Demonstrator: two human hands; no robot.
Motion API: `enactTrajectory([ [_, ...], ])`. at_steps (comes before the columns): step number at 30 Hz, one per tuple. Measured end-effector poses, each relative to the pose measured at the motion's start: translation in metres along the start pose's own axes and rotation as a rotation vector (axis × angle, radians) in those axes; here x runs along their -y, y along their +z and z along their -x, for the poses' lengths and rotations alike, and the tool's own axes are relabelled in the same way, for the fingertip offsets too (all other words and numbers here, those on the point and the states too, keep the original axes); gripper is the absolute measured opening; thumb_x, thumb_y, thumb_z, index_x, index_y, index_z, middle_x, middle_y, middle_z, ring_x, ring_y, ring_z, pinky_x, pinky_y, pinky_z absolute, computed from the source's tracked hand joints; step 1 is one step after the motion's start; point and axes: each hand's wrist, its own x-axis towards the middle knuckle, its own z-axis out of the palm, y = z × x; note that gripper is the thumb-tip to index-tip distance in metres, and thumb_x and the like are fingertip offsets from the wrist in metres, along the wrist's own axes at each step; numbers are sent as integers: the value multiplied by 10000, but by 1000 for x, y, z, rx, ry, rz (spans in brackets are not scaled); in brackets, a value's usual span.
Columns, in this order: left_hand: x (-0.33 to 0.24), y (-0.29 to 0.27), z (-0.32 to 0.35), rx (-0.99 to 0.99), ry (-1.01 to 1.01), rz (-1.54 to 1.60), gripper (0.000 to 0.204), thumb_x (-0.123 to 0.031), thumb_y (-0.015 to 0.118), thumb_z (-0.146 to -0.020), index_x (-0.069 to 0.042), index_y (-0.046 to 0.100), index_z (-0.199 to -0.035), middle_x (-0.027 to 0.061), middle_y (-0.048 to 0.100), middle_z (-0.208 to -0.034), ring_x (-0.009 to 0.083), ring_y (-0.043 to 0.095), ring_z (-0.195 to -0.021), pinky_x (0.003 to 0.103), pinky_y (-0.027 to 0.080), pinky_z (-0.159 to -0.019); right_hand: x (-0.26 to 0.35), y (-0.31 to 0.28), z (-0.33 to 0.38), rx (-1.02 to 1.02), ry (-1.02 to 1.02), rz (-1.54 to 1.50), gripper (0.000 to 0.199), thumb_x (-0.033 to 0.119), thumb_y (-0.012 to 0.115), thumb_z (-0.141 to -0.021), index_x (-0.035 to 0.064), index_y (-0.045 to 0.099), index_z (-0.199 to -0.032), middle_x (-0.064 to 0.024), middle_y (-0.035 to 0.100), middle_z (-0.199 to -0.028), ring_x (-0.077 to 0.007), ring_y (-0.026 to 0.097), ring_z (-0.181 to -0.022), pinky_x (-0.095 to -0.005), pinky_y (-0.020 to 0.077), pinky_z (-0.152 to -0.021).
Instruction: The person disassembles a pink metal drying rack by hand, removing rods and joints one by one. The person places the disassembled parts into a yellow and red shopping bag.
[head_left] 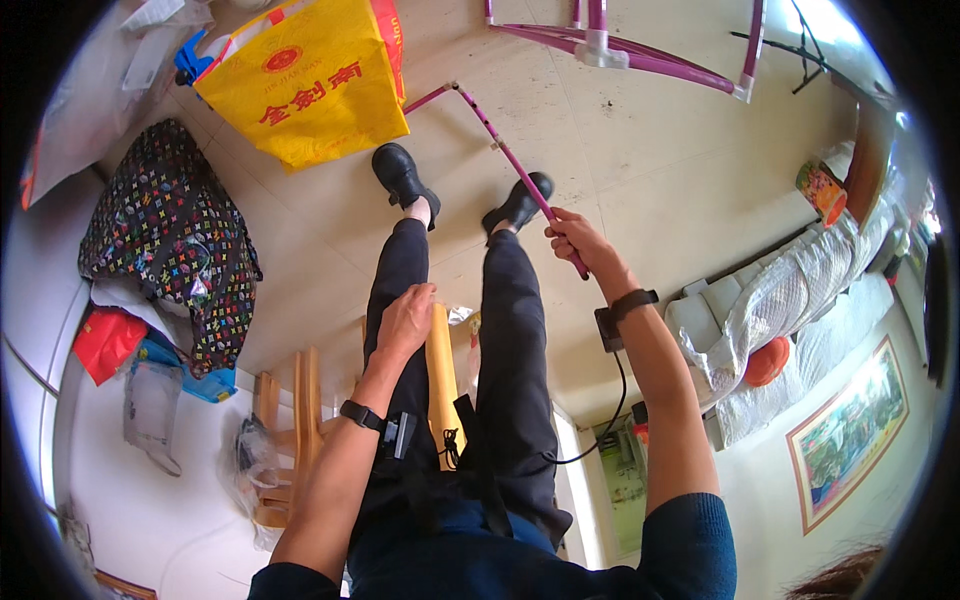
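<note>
The pale tiled floor [690, 180] spreads ahead of me, with a purple tubular frame [680, 72] with whitish joints on it at the far edge of my view. To its left is a big yellow bag [310, 85] with red markings and a red side. Between bag and frame is my thin purple rod [516, 165], glossy, with dark spots along its far stretch, a small pale fitting partway and a dark near end; it lies in front of me, crossing over my right black shoe [525, 203]. My right arm reaches forward, and the right hand [580, 240] is wrapped around the rod close to its near end, knuckles up. My left forearm slants inward, the left hand [405, 318] over my left leg with fingers curled; I cannot tell whether they pinch anything. From my right grip the rod's long axis runs forward and leftward to a sharp bend, where a shorter piece turns back left toward the bag's edge.
</note>
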Motion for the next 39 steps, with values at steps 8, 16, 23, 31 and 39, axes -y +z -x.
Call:
enactTrajectory([
  [8, 2, -23, -2, 26, -37, -87, 164, -116, 480, -930, -48, 558, -1058, 181, 636, -1016, 399, 607, -890, 466, 498, -748, -15, 15, -16, -152, -106, 292, 238, 70, 452, -906, 61, 443, -1144, -24, 438, -754, -58, 341, -476, -209, 295, -367],
  [16, -8, -43, -24, -41, -8, -80, 160, -86, 500, -906, -56, 541, -1059, 177, 637, -984, 393, 612, -868, 469, 502, -730, -8, 16, -17, -153, -99, 252, 196, 75, 439, -913, 51, 453, -1108, -20, 420, -769, -52, 336, -488, -202, 285, -374],
  [23, -43, -43, -55, 10, -12, -120, 156, -90, 507, -907, -53, 543, -1055, 184, 635, -985, 392, 611, -876, 473, 499, -738, -52, 11, -55, -405, -250, 745, 167, 197, 398, -966, 94, 459, -1083, -95, 529, -659, -238, 530, -479, -389, 409, -396],
  [31, -82, -28, -84, 141, -33, -250, 176, -134, 482, -933, -43, 561, -1061, 182, 636, -1001, 398, 604, -910, 458, 490, -778, -124, -55, -59, -408, -778, 787, 497, 86, 447, -932, 52, 305, -1408, -315, 602, -877, -491, 577, -801, -549, 436, -675],
  [39, -92, -23, -98, 189, 9, -338, 178, -139, 483, -933, -45, 561, -1062, 182, 636, -998, 407, 611, -876, 470, 501, -759, -194, -46, -86, -501, -767, 711, 505, 122, 434, -958, 72, 246, -1423, -318, 563, -1107, -509, 565, -847, -572, 459, -699],
])
